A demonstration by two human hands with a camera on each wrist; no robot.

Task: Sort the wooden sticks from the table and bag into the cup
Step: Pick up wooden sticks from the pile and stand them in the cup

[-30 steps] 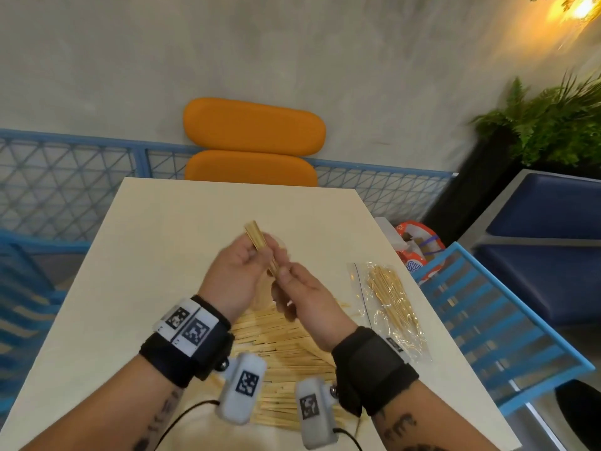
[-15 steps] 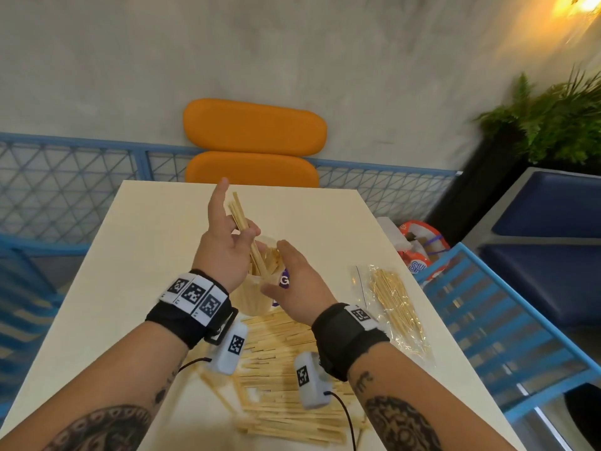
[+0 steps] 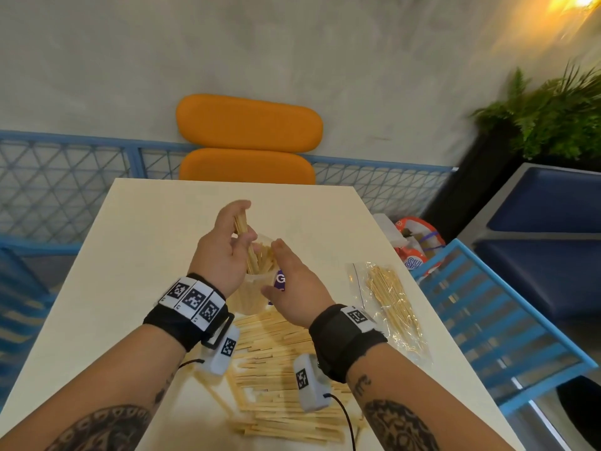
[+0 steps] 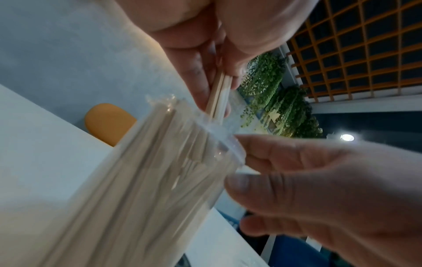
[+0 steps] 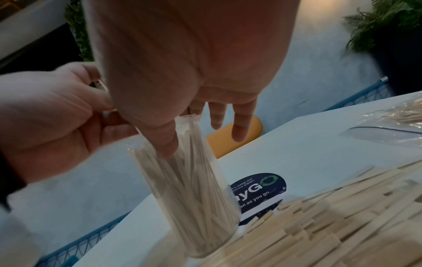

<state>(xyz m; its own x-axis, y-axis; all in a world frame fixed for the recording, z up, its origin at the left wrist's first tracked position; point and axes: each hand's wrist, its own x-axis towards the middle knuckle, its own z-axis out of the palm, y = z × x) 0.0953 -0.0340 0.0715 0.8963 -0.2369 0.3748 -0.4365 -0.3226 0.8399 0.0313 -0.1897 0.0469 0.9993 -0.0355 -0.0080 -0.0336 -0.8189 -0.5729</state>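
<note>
The left hand (image 3: 224, 252) is hovering over the clear cup (image 3: 250, 296) on the tabletop (image 3: 136, 255), its grip closing around a small bundle of sticks (image 3: 244, 237): thumb and fingers are pinching the bundle near its upper half, and the lower ends are dipping past the rim into the cup among the sticks already standing there. In the left wrist view the bundle (image 4: 219, 95) is showing between the fingers (image 4: 194, 72), pointing straight down at the cup's mouth (image 4: 205, 130). The right hand (image 3: 294, 288) is sitting just beside the cup on its right, fingers relaxed and mostly straight, the grip holding nothing; the thumb and fingertips are lying close to the rim, and whether they are touching the plastic is hard to tell. From the right wrist view the thumb (image 5: 164, 137) is hanging over the cup (image 5: 189, 198), which is standing upright and packed with pale sticks leaning at slight angles. A round dark sticker (image 5: 258, 187) is lying on the tabletop just behind the cup. Nearer the person, a loose pile of flat sticks (image 3: 279, 369) is spreading across the tabletop under both wrists, its far edge reaching the base of the cup. To the right, well apart from both hands, a clear bag (image 3: 387, 307) is lying flat with thin skewers inside. An orange chair (image 3: 248, 141) is standing at the far end.
</note>
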